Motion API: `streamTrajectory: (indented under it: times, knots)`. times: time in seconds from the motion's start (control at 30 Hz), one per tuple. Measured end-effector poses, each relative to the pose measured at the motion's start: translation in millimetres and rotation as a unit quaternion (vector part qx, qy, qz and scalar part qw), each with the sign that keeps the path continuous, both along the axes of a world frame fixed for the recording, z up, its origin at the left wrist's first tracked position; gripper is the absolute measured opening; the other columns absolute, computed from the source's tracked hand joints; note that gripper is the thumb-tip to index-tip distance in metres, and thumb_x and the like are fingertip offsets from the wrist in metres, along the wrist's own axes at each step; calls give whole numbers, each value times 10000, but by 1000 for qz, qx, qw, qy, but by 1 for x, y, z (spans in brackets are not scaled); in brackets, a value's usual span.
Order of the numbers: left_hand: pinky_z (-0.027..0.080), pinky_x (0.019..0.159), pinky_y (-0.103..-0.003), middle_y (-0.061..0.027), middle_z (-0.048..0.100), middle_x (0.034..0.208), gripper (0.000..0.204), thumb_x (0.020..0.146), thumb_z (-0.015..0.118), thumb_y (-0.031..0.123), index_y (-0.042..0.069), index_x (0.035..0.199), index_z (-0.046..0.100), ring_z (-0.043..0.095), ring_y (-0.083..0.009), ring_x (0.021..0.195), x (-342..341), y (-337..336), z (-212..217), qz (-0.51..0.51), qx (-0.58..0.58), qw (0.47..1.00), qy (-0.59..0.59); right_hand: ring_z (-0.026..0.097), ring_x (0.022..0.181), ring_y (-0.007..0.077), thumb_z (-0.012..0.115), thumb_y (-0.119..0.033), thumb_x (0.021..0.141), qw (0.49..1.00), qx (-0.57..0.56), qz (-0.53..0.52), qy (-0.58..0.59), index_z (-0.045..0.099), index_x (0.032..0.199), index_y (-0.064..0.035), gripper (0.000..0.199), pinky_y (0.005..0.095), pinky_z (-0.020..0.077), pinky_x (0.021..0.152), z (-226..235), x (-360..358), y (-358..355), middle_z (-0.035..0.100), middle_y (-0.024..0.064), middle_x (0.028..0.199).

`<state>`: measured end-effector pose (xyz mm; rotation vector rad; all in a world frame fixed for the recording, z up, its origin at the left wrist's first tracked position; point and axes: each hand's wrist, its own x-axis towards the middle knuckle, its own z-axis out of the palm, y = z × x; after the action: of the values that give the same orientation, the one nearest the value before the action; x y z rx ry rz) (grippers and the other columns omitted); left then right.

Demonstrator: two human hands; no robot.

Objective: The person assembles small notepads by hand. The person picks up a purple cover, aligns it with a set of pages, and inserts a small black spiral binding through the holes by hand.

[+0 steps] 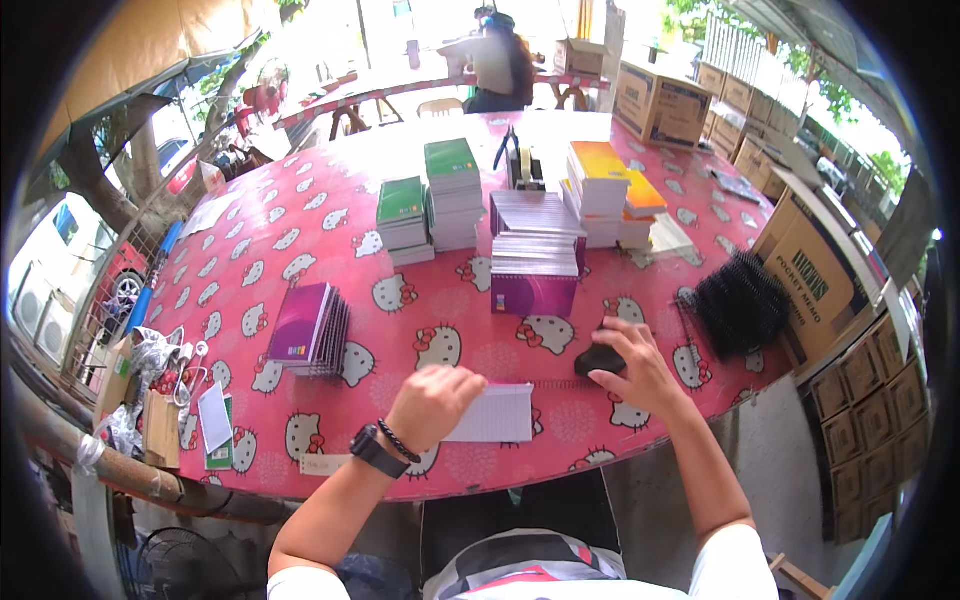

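A white ruled notepad (503, 414) lies near the table's front edge. My left hand (432, 405) is closed at its left end, fingertips pressed together by the top edge. From the pad's upper edge a thin spiral wire (560, 384) runs rightward. My right hand (640, 362) curves thumb and fingers around a black rounded object (597, 362) at the wire's far end; its kind is unclear. Beyond the hands stands a row of purple-covered spiral notebooks (533, 293). Another purple stack (303, 325) sits to the left.
Green-covered stacks (452, 190) and yellow-orange stacks (598, 190) stand farther back, around a tape dispenser (524, 168). A pile of black spiral wires (738, 305) lies at right beside a cardboard box (815, 270). Loose packaging (155, 365) is at left. A person (500, 65) sits at another table.
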<state>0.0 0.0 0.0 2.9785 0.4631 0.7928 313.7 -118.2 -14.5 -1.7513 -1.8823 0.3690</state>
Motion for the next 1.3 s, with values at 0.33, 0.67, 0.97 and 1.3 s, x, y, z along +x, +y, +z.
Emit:
streamTrajectory:
  times: [0.33,0.67,0.97,1.3]
  knots:
    - [391,811,-371,-24,619,783,110,866,589,201,93,845,587,605,-203,801,16,-28,8,44,-85,995,-24,228,1325,374,767,-390,677,987,74,-52,-137,579,1178,-133,594,538,247,1030,-24,9,2,341,138,1412]
    - [322,984,-454,-101,495,1300,702,659,741,513,123,1211,549,445,-286,1203,-12,-81,-28,78,-122,984,101,214,1343,366,781,-346,675,992,52,-93,-72,473,1299,-149,723,534,240,1050,-30,9,5,267,123,1468]
    - [294,1006,-508,-113,462,1333,623,747,707,379,113,1270,500,419,-295,1242,-2,-47,-23,72,-161,982,64,507,1003,286,707,-259,734,996,10,64,-53,600,1015,-108,336,472,306,894,-7,-74,-8,585,91,995]
    - [388,842,-417,-25,589,943,341,739,681,228,110,1031,549,566,-206,986,32,-40,-14,14,-227,971,80,596,838,257,645,-110,840,985,22,117,123,604,1098,-58,267,301,495,726,16,-81,-14,576,109,981]
